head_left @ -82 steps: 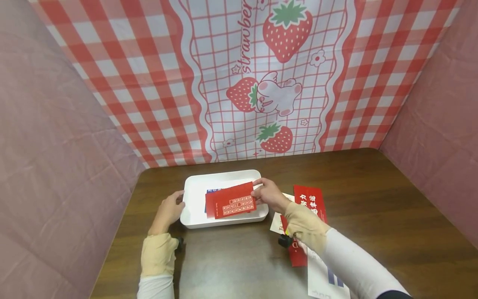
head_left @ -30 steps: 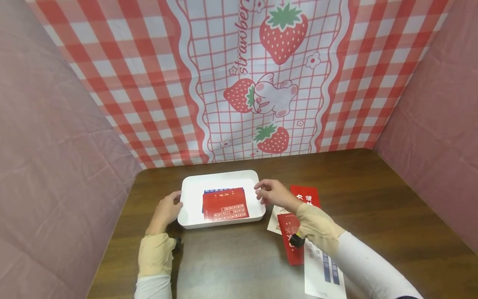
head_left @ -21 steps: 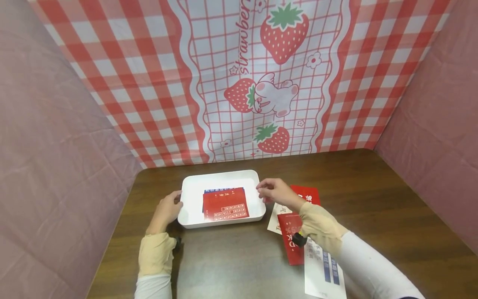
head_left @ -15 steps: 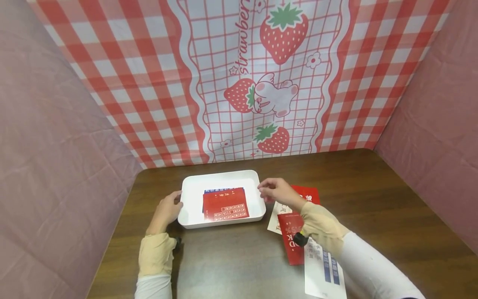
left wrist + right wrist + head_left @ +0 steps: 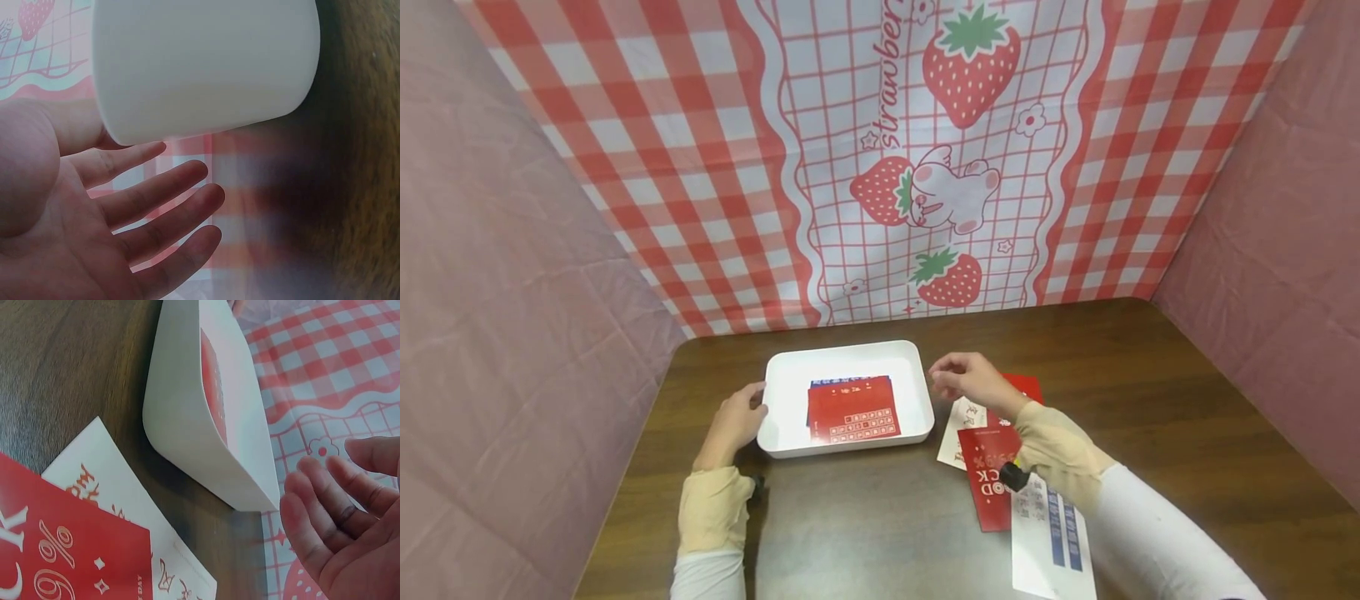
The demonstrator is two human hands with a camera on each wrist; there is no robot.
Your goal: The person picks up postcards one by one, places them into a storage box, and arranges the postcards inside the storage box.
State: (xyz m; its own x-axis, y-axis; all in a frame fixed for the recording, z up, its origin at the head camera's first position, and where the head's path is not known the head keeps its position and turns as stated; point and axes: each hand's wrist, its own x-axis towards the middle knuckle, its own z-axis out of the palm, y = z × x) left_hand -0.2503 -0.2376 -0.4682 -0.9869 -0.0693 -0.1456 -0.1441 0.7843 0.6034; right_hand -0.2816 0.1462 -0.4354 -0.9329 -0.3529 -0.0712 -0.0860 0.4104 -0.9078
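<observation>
A white tray [image 5: 786, 408] stands on the table, with a red card [image 5: 853, 404] lying in it over a mostly hidden blue card [image 5: 820, 382]. My left hand [image 5: 735, 423] is at the tray's left end. In the left wrist view its fingers are spread and fairly straight, with the thumb partly hidden behind the tray rim. My right hand [image 5: 976, 382] hovers just right of the tray, apart from it. Its fingers are loosely bent and hold nothing, as the right wrist view also shows.
Right of the tray lie overlapping cards: a white one [image 5: 952, 446] with brush writing, a red one [image 5: 988, 504] with large lettering, a white one [image 5: 1037, 554] with blue bars, and another red one [image 5: 1028, 388] partly behind my right hand. A checked strawberry cloth [image 5: 737, 167] hangs behind.
My right hand held the red card over the tray, laid it inside and let go. It has since drawn away to the right. My left hand has stayed at the tray's left end.
</observation>
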